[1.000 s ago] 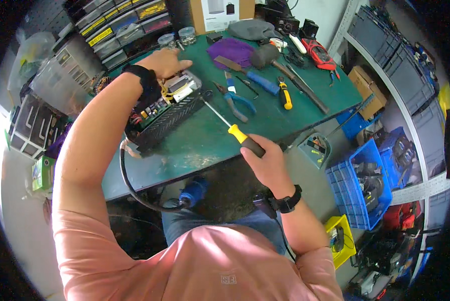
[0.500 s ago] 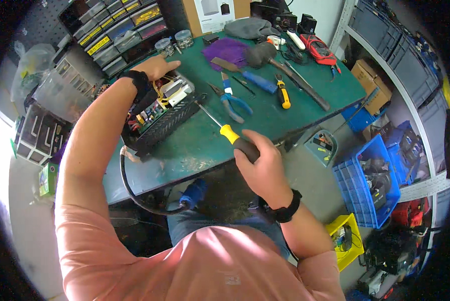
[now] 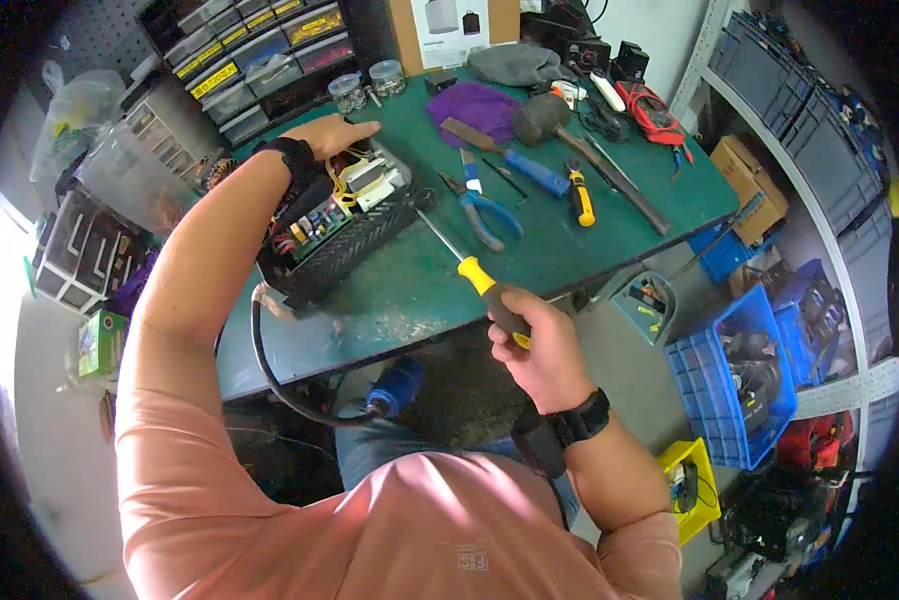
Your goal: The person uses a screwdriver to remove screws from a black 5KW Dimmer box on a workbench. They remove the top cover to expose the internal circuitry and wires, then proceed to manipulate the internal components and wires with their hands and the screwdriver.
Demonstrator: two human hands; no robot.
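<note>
An opened electronics box (image 3: 344,240) with a black perforated case lies on the green table's left part, its circuit board and yellow wires exposed. My left hand (image 3: 331,135) reaches across it and grips its far side; one digit points right, and the others are mostly hidden. In my right hand (image 3: 539,345) is a screwdriver (image 3: 477,275) with a yellow and black handle, my fingers closed round the grip. Its shaft slants up and left, the tip close to the box's right corner; contact cannot be made out. A thick black cable (image 3: 261,345) runs from the box to a blue plug (image 3: 397,388) below the table edge.
Right of the box lie blue-handled pliers (image 3: 489,218), a blue-handled file (image 3: 534,170), a yellow-black tool (image 3: 580,195) and a hammer (image 3: 609,165). Behind are a purple cloth (image 3: 472,112), jars (image 3: 387,78) and a drawer cabinet (image 3: 259,75). Blue crates (image 3: 714,385) stand at right.
The whole view has shifted, so the table's things appear farther right. My right fingers have changed their hold on the screwdriver handle, with the tip still near the box's corner. My left hand stays at the box.
</note>
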